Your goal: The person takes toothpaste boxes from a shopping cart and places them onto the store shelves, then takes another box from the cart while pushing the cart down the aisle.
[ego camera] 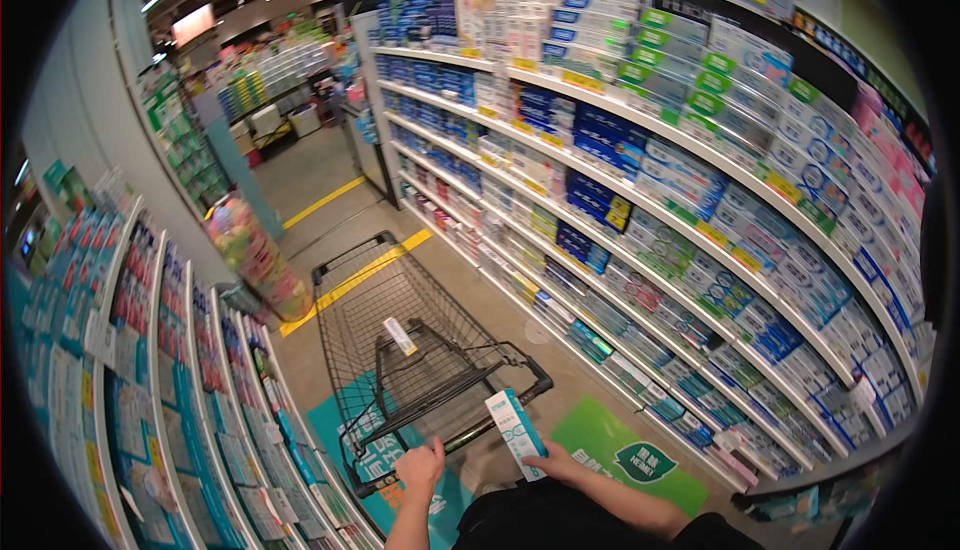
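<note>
My right hand (559,464) is closed around the lower end of a slim white-and-teal carton (510,426), which bears writing and points away from me. The carton is above the right end of the handle bar (472,436) of a black wire shopping cart (442,295). On that bar, left of its middle, rests my left hand (420,467), with the fingers curled over and the thumb raised. Inside the cart lies one small white box (400,336).
Long shelves (600,227) of boxed goods line the right side. More packed shelves (172,377) curve along the left. A clear column of colourful items (259,257) stands beyond them, near a yellow floor stripe (360,276). Green (630,460) and teal floor mats (442,509) lie underfoot.
</note>
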Available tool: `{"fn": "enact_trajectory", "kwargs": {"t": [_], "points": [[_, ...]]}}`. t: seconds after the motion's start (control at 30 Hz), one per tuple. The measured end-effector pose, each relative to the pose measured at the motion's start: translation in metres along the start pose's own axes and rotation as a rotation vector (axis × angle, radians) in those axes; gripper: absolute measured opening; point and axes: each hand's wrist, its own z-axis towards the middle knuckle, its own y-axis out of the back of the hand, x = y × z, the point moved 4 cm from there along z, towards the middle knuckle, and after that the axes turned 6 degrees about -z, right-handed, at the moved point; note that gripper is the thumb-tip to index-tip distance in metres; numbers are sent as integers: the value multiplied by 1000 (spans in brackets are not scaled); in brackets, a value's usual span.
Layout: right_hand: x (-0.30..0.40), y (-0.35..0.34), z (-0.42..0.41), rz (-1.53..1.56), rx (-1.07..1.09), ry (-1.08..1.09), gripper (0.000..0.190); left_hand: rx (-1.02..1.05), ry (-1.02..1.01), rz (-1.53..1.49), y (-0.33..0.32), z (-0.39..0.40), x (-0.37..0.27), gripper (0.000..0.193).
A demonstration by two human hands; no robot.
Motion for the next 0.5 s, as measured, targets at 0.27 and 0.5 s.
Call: {"fn": "enact_trajectory", "kwargs": {"t": [0.27, 0.5], "points": [[-4, -6, 5, 21, -54, -22, 36, -28, -32, -49, 4, -5, 6, 61], [1, -12, 51, 179, -7, 67, 32, 48, 53, -73, 6, -11, 18, 61]]}}
